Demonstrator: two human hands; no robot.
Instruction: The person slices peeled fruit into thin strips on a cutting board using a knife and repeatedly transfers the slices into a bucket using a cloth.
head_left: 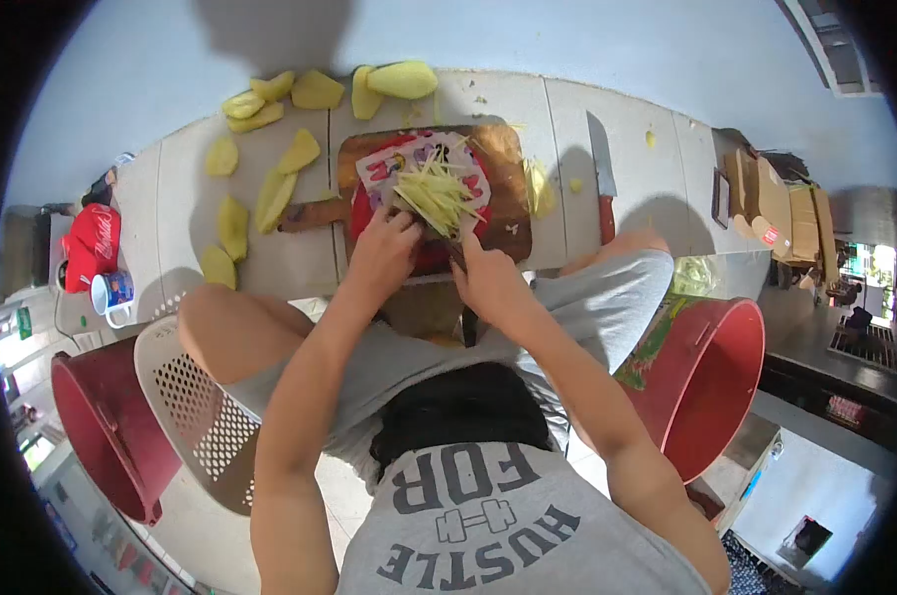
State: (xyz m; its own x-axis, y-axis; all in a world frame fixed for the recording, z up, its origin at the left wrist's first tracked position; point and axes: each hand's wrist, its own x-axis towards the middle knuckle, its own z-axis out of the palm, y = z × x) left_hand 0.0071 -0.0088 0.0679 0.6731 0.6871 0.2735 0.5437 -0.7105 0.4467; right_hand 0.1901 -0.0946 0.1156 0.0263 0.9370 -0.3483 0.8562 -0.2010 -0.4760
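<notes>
Pale green shredded strips [437, 194] lie in a pile on a patterned plastic sheet [377, 171] over a red round item, which rests on a wooden board [508, 159]. My left hand [389, 243] is at the left edge of the pile, its fingers curled against the strips; what they grip, if anything, is hidden. To the right, my right hand [483, 268] is closed round the dark handle of a tool [457, 254], whose far end is hidden at the strips.
Peeled green pieces [318, 90] lie along the back and left of the tiled counter. A knife with a red handle [605, 178] lies to the right. Below stand red bins [711, 387] and a perforated white basket [196, 397]. A mug [113, 294] stands left.
</notes>
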